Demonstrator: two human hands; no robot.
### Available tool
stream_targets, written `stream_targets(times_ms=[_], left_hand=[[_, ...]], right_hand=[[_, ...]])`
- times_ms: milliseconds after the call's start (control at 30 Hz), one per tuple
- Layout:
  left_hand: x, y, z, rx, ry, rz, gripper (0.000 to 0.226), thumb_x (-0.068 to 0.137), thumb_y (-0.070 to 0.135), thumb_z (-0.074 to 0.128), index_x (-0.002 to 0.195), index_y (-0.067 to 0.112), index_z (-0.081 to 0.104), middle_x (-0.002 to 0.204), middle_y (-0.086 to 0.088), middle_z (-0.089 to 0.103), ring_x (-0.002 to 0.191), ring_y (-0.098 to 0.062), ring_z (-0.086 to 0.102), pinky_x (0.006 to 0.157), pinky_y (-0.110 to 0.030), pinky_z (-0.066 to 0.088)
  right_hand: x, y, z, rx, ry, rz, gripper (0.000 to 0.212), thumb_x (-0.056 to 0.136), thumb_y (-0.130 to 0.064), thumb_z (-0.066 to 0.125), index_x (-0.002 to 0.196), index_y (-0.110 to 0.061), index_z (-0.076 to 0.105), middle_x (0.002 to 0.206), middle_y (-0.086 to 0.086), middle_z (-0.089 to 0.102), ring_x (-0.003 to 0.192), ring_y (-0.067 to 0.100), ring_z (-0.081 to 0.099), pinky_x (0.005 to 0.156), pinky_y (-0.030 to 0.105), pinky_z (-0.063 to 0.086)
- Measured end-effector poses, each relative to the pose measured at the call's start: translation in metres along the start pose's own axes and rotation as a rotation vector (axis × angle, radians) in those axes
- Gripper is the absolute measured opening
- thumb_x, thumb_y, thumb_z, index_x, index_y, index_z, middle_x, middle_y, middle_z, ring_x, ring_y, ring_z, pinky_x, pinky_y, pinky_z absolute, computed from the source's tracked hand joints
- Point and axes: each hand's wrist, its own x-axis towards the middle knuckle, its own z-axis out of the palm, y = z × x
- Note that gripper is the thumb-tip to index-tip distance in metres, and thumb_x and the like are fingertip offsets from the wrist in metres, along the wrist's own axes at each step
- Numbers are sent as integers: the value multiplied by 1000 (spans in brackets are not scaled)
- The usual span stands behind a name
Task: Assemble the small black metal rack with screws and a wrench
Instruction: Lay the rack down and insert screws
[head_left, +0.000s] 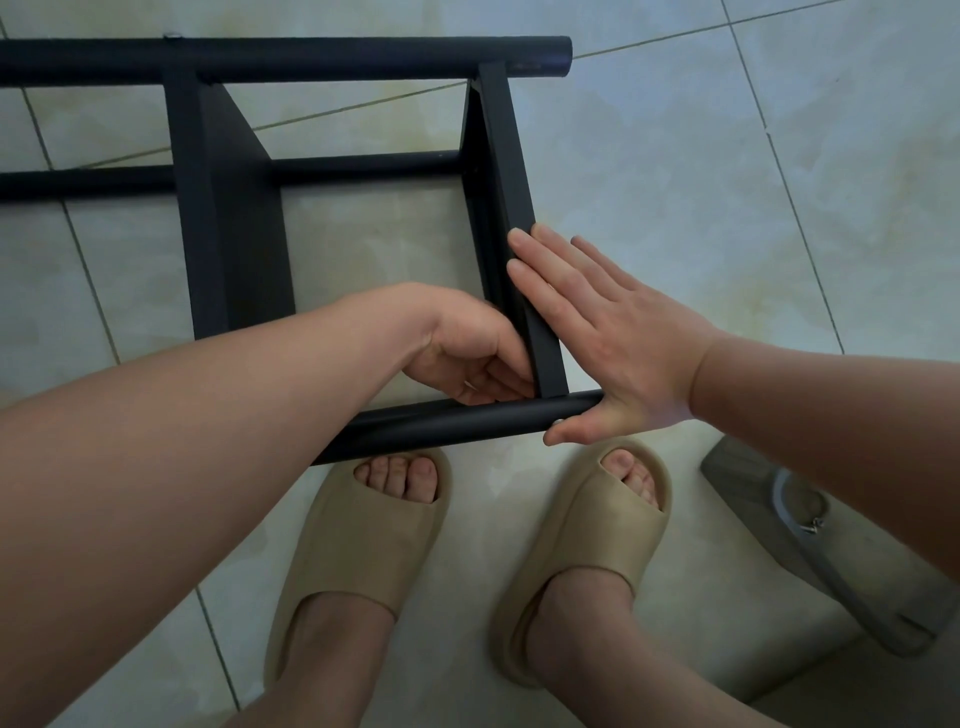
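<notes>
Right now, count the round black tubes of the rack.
3: far tube at the top, middle tube below it, near tube closest to you. More may be hidden.

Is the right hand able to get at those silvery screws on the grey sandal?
Probably yes: the screws lie uncovered on the grey sandal, close under the right forearm. The right hand, flat against the rack bar, holds nothing and would only need to draw back.

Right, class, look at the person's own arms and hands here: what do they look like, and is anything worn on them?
Both the left hand and the right hand are bare: no gloves, and no watch or bracelet at either wrist. The left forearm and right forearm are bare too, with no sleeve in view.
</notes>
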Motion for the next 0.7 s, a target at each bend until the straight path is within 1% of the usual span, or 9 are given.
stream_targets(times_ms=[300, 500, 700], left_hand=[[-3, 4, -3, 27, -26, -21, 17, 94, 13, 60, 105, 16, 73, 102, -1, 73, 96, -14, 66, 91, -31, 42], [-3, 3, -3, 31, -37, -19, 16, 93, 14, 61, 100, 17, 75, 99, -1, 74, 93, -13, 67, 89, -30, 42], [-4, 2, -4, 37, -74, -37, 20, 94, 15, 59, 109, 16, 73, 108, -3, 72, 103, -17, 63, 92, -32, 40]], right_hand=[[0, 1, -1, 4, 9, -5, 129, 79, -91, 41, 159, 5, 11, 167, 24, 4, 156, 39, 2, 125, 54, 16], [0, 1, 0, 8, 12, -3, 129, 78, -92, 41, 159, 4, 10, 167, 24, 4, 156, 39, 2, 124, 57, 18], [0, 1, -1, 3, 10, -2, 130, 78, -92, 41, 159, 5, 10, 167, 24, 4, 156, 39, 2, 125, 57, 16]])
